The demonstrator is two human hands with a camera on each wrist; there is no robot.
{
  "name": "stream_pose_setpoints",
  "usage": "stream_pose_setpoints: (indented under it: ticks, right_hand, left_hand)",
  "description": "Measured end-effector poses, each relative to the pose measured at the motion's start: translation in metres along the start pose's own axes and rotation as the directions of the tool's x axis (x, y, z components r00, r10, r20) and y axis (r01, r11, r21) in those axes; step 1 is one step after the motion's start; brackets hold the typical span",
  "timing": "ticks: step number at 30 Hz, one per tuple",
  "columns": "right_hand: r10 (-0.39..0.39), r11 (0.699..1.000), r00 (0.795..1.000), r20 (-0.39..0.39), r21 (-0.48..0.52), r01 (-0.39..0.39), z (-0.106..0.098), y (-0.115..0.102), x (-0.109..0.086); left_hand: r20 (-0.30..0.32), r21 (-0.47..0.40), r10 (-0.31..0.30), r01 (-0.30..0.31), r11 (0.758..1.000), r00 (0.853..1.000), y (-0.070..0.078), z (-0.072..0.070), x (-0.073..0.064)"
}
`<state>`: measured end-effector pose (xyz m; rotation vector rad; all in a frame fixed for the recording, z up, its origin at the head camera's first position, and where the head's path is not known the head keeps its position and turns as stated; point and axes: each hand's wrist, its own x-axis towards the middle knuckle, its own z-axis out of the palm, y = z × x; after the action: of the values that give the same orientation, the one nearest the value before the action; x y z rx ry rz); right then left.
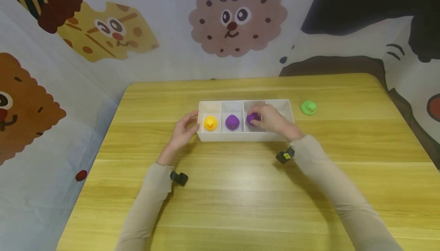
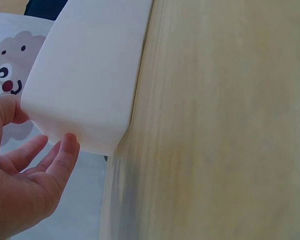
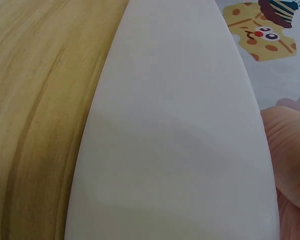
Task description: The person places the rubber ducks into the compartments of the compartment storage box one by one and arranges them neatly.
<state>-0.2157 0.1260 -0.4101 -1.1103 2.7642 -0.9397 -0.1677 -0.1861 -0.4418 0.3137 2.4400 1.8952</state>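
A white divided box (image 1: 227,136) lies lengthwise across the table. A yellow rubber duck (image 1: 210,123) sits in its leftmost compartment, and a purple rubber duck (image 1: 232,122) in the one beside it. My right hand (image 1: 271,119) reaches into the third compartment from the left and pinches another purple duck (image 1: 252,119), partly hidden by the fingers. At the box's left end, my left hand (image 1: 183,130) touches the end wall with loosely spread fingers, also visible in the left wrist view. In the right wrist view, the box's front wall (image 3: 175,130) hides most of the right hand (image 3: 292,155).
A green rubber duck (image 1: 308,107) rests on the wooden table (image 1: 233,190), just right of the box. Behind the table hangs a cloth with printed cartoon food (image 1: 237,21). Small black cameras are worn at both wrists.
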Motion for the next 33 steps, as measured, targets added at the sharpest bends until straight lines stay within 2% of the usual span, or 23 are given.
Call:
stream_pose_setpoints:
  ticks: [4,7,13,20,26,33]
  right_hand:
    - [-0.016,1.0,1.0,0.01,-0.016,0.016,0.002,-0.001,0.0]
    - [-0.034,0.999,0.999,0.011,-0.04,0.034,0.003,-0.001,0.0]
    - [-0.06,0.996,0.998,0.023,-0.069,0.062,0.005,-0.002,0.001]
    - [-0.025,0.995,0.997,0.069,-0.09,0.031,0.003,-0.006,0.0]
    - [0.009,0.994,0.993,0.118,-0.113,0.005,0.0,-0.014,0.0]
    - [0.04,0.993,0.992,0.122,-0.113,-0.026,0.0,-0.014,0.001]
  left_hand:
    - [0.003,-0.01,-0.007,0.007,1.0,1.0,0.011,0.0,-0.003]
    - [0.004,-0.03,-0.019,0.019,0.999,1.0,0.013,0.0,-0.004]
    - [-0.013,-0.008,-0.02,0.02,1.0,1.0,-0.001,0.0,0.0]
    - [-0.019,0.006,0.002,-0.002,1.0,1.0,-0.002,0.001,0.001]
    - [-0.021,0.002,-0.017,0.017,1.0,1.0,-0.001,0.001,0.0]
    - [-0.018,0.002,-0.036,0.036,0.999,0.999,0.0,0.001,0.0]
